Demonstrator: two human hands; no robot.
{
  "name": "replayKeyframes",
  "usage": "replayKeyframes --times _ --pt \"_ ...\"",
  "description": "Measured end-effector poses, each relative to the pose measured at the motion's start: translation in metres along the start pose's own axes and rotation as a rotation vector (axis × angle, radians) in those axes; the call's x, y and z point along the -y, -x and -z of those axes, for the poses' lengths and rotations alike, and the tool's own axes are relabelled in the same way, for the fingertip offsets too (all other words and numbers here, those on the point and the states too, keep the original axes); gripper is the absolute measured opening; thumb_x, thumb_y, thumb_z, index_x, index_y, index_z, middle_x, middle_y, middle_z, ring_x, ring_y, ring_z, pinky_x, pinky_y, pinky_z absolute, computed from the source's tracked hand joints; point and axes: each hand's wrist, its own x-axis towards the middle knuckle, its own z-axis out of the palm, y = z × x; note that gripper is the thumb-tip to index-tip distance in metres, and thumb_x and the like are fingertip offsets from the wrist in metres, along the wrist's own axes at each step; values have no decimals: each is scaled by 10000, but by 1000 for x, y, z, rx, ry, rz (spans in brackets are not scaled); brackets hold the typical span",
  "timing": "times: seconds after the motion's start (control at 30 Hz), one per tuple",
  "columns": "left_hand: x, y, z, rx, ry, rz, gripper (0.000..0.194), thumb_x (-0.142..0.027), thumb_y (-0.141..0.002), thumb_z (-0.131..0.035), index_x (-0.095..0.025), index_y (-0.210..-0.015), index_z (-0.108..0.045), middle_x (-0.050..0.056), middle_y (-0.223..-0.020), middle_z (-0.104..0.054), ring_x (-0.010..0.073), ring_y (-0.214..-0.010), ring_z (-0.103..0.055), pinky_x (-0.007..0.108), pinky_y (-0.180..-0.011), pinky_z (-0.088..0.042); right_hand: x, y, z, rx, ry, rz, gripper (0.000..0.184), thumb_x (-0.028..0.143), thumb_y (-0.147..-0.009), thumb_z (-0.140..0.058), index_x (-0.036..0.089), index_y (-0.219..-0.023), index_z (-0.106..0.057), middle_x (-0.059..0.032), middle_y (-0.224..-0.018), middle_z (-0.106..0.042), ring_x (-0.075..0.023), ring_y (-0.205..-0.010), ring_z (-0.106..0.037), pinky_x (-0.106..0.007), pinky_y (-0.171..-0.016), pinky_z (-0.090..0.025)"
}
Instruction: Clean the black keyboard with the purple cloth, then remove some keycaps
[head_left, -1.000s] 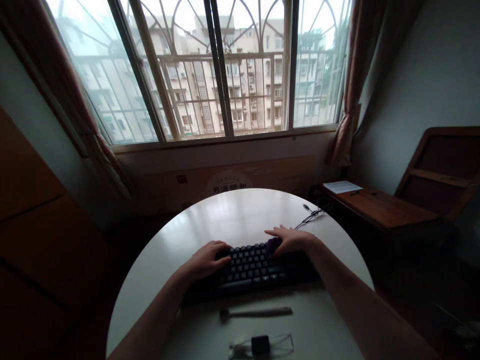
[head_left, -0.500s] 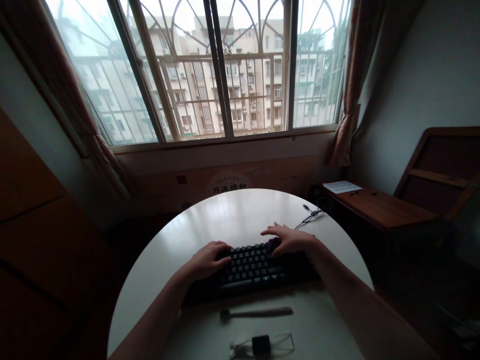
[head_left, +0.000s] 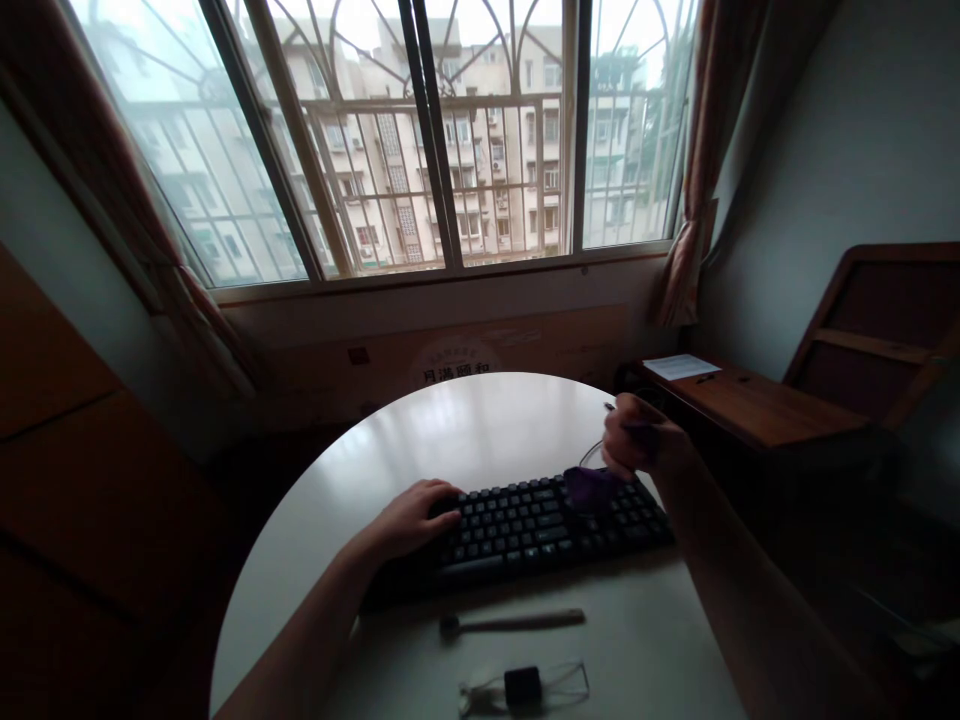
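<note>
A black keyboard [head_left: 510,530] lies on the round white table. My left hand [head_left: 418,515] rests on its left end, fingers closed over the edge as if gripping it. Above the right part of the keyboard is my right hand [head_left: 634,440], its fingers closed on a purple cloth [head_left: 590,490] that hangs onto the keys; more purple shows at the palm. A brush [head_left: 517,622] with a long handle and a small dark head lies in front of the keyboard. Nearer me is a keycap puller [head_left: 523,687] with wire loops and a black middle.
The white table [head_left: 390,440] curves around the keyboard. A cable [head_left: 591,452] runs behind it, partly hidden by my right hand. On the right stand a wooden bench [head_left: 780,410] bearing a paper sheet [head_left: 681,367], and a chair-like wooden frame [head_left: 862,340]. A barred window fills the back.
My right hand has moved right and lifted from the keys, from spread fingers to a closed grasp with the purple cloth trailing. My left hand has stayed at the keyboard's left end.
</note>
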Motion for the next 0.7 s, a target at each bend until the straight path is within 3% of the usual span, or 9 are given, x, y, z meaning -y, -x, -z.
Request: replayKeyframes --times 0.1,0.2,0.23,0.3,0.37,0.43,0.47,0.57,0.7 --pt "0 0 0 -1 1 -2 398 -474 -877 -550 -232 -1170 -669 79 -1240 -640 272 -1163 -553 385 -1024 -416 23 4 3 410 -264 127 86 291 -827 -707 277 -788 -631 54 -552 -581 -85 -363 -481 -180 -367 -457" --pt "1 0 0 -4 10 -11 381 -458 -871 -553 -239 -1160 -670 67 -1217 -651 264 -1145 -560 379 -1018 -419 49 13 2 547 -270 155 101 339 -827 -709 298 -740 -678 44 -497 -569 -106 -371 -517 -183 -365 -442" --pt "1 0 1 -5 10 -11 379 -450 -869 -555 -237 -1160 -669 67 -1212 -653 262 -1140 -561 378 -1016 -422 56 18 0 470 -176 119 70 357 -820 -720 303 -780 -700 39 -511 -570 -100 -373 -502 -182 -359 -421" --pt "1 0 1 -3 10 -10 382 -445 -866 -555 -233 -1164 -668 72 -1211 -652 263 -1140 -560 379 -1013 -424 61 25 -8 98 233 -73 145 436 -821 -705 294 -841 -725 21 -603 -602 -95 -447 -513 -182 -388 -398" --pt "1 0 2 7 19 -12 389 -456 -869 -547 -232 -1162 -672 76 -1214 -651 268 -1144 -556 383 -1015 -425 51 28 -17 -12 440 -224 145 286 -853 -678 171 -919 -739 -57 -763 -671 -136 -631 -607 -219 -527 -467" --pt "0 0 3 14 30 -10 397 -469 -871 -541 -231 -1158 -675 77 -1214 -651 273 -1146 -554 386 -1016 -426 29 25 -22 -59 943 -521 170 291 -816 -707 159 -915 -750 -60 -849 -712 -175 -789 -644 -268 -720 -503" --pt "-1 0 3 16 33 -8 398 -469 -871 -541 -228 -1157 -675 78 -1213 -652 274 -1144 -556 387 -1014 -427 16 23 -24 -71 1126 -584 173 310 -813 -698 173 -904 -752 -54 -858 -721 -191 -812 -646 -291 -762 -499" --pt "-1 1 3 16 30 -12 388 -456 -874 -543 -225 -1159 -671 76 -1207 -654 272 -1136 -562 386 -1008 -429 -18 19 -25 -134 1462 -545 139 286 -831 -655 195 -862 -756 -52 -844 -718 -202 -802 -648 -309 -781 -480" --pt "1 0 2 9 29 -34 368 -455 -882 -537 -232 -1139 -676 73 -1199 -657 265 -1132 -565 381 -1003 -429 -36 25 -26 -135 1640 -445 133 274 -848 -647 224 -895 -761 -41 -874 -701 -186 -793 -647 -295 -777 -464"
